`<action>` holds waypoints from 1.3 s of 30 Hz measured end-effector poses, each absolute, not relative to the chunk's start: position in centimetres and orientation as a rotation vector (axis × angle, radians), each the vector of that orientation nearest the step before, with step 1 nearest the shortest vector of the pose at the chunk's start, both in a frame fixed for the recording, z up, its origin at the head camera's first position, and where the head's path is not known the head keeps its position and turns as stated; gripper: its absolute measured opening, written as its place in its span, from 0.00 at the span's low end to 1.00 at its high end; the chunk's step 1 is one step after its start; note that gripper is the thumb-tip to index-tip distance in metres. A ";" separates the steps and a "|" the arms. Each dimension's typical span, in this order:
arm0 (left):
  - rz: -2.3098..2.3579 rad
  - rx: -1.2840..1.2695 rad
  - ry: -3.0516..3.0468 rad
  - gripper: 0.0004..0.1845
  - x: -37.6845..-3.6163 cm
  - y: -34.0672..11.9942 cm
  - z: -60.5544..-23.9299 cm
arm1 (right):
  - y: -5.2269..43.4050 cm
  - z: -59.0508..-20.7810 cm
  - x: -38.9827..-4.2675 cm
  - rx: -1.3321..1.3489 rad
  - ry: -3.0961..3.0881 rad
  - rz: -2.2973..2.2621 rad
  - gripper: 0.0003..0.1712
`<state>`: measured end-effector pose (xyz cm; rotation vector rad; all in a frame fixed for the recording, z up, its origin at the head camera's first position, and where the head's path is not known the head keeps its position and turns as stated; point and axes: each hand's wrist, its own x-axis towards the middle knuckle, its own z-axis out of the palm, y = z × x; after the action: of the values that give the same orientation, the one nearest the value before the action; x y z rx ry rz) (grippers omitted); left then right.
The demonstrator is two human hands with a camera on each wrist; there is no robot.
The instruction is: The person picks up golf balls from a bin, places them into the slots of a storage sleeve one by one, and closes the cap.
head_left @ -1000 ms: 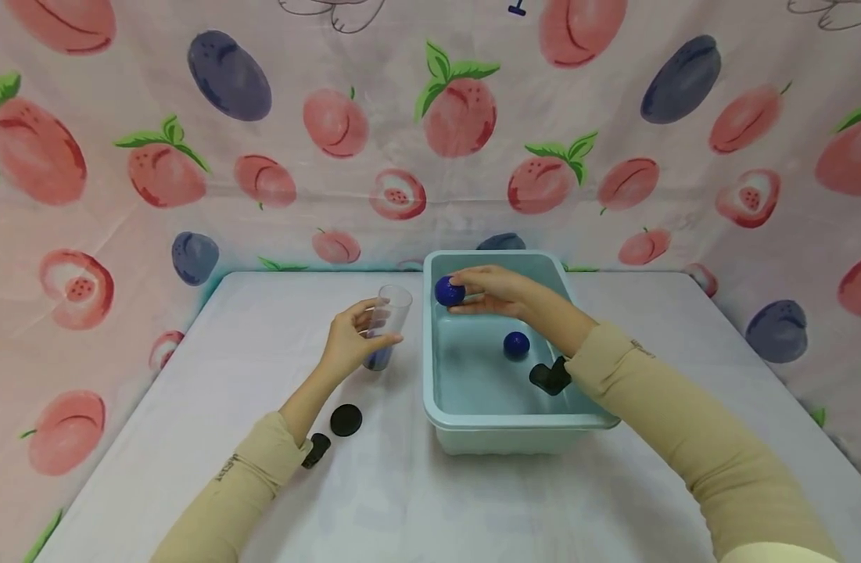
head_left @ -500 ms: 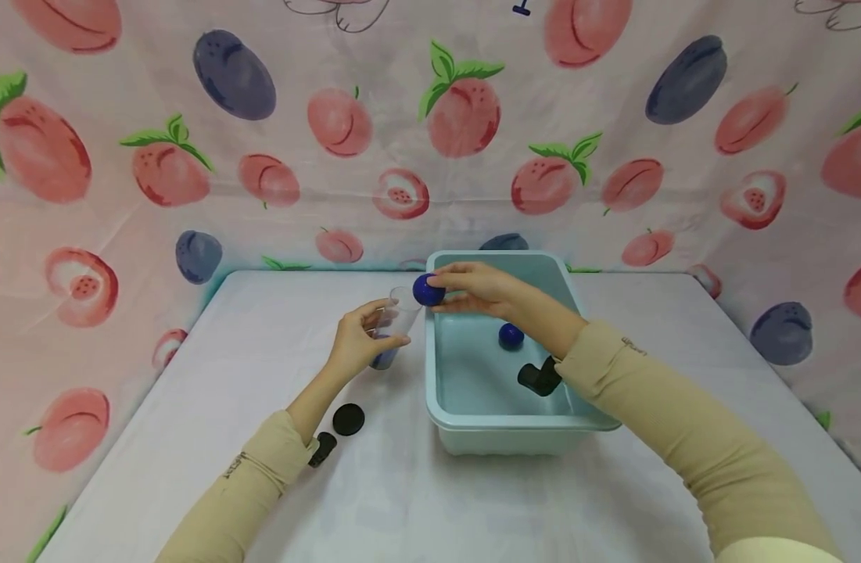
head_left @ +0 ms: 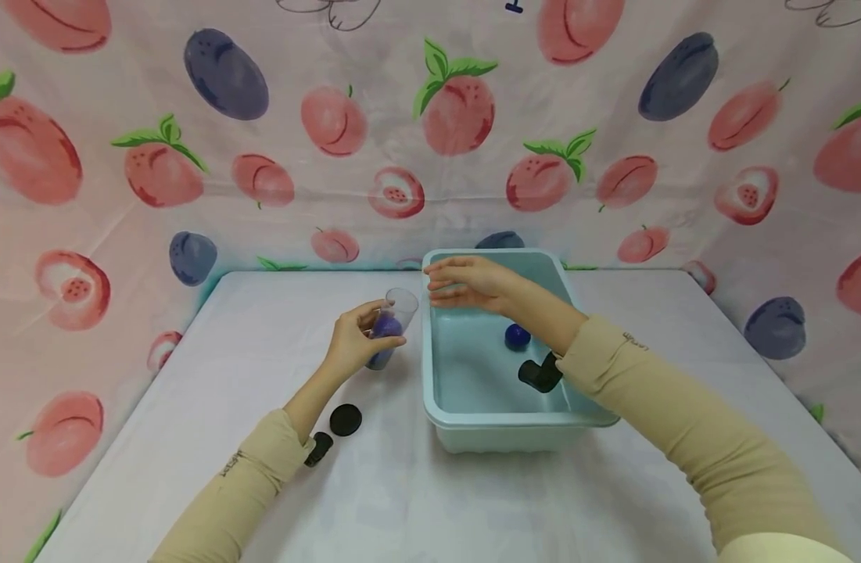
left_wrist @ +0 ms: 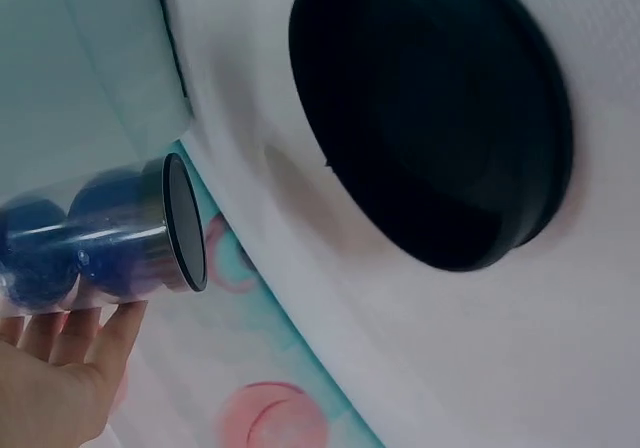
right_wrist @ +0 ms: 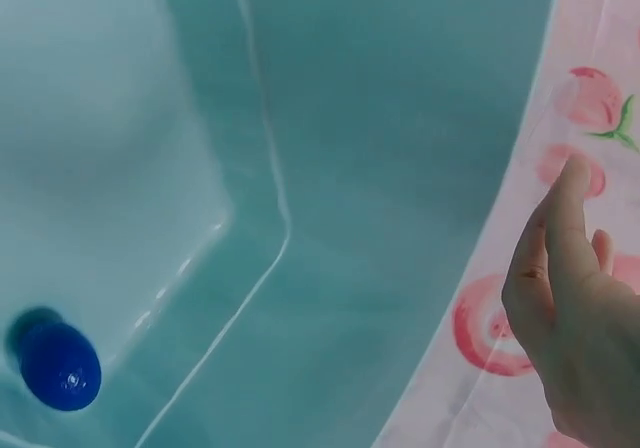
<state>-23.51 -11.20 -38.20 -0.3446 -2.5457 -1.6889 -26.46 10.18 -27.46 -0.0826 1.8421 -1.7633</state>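
My left hand [head_left: 349,336] grips a clear tube [head_left: 400,303] with a black base, tilted, its open mouth toward the bin. Two blue balls [left_wrist: 112,230] sit one against the other inside the tube in the left wrist view. Over the far left part of the light blue bin [head_left: 430,367], my right hand [head_left: 472,283] is held with its fingers extended and nothing in them. Another blue ball [head_left: 518,337] lies on the bin floor, also seen as a blue ball [right_wrist: 62,366] in the right wrist view.
A black elbow-shaped piece [head_left: 539,375] lies in the bin, partly behind the right sleeve. On the white table [head_left: 472,508], a round black lid [head_left: 346,420] and a small black piece [head_left: 320,450] lie near the left forearm. A fruit-print cloth [head_left: 374,94] hangs behind.
My right hand carried a blue ball left to the tube's mouth and let go of it. The ball is now down inside the tube. My left hand keeps its grip on the tube.
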 end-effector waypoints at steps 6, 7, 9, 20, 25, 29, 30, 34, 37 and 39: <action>-1.712 -0.307 -2.552 0.32 -23.4 -11.5 -38.7 | 10.8 -27.9 -26.5 -0.050 1.849 -1.746 0.26; -1.713 -0.306 -2.552 0.32 -23.4 -11.5 -38.7 | 10.9 -28.0 -26.5 -0.052 1.849 -1.742 0.27; -1.724 -0.301 -2.550 0.32 -23.3 -11.5 -38.5 | 11.1 -28.2 -26.5 -0.058 1.862 -1.729 0.27; -1.706 -0.291 -2.567 0.31 -23.2 -11.9 -38.2 | 12.7 -29.2 -26.9 -0.050 1.932 -1.661 0.27; -1.704 -0.279 -2.568 0.31 -23.2 -11.9 -38.1 | 13.3 -29.7 -27.0 -0.019 1.962 -1.633 0.27; -1.713 -0.283 -2.562 0.31 -23.3 -11.9 -38.1 | 13.8 -29.9 -26.9 -0.026 1.996 -1.583 0.25; -1.715 -0.284 -2.561 0.32 -23.3 -11.9 -38.1 | 13.9 -29.9 -26.9 -0.029 2.003 -1.569 0.25; -1.714 -0.289 -2.562 0.32 -23.3 -11.9 -38.2 | 14.2 -30.0 -26.9 -0.041 2.020 -1.514 0.25; -1.715 -0.288 -2.566 0.32 -23.3 -11.9 -38.3 | 14.5 -30.2 -27.1 -0.053 2.043 -1.451 0.25; -1.721 -0.282 -2.565 0.32 -23.4 -12.0 -38.4 | 14.7 -30.3 -27.2 -0.046 2.063 -1.404 0.25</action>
<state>-23.35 -11.97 -38.35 -0.2821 -2.5651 -1.7214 -27.18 14.73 -30.28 -0.0456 2.0631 -1.4039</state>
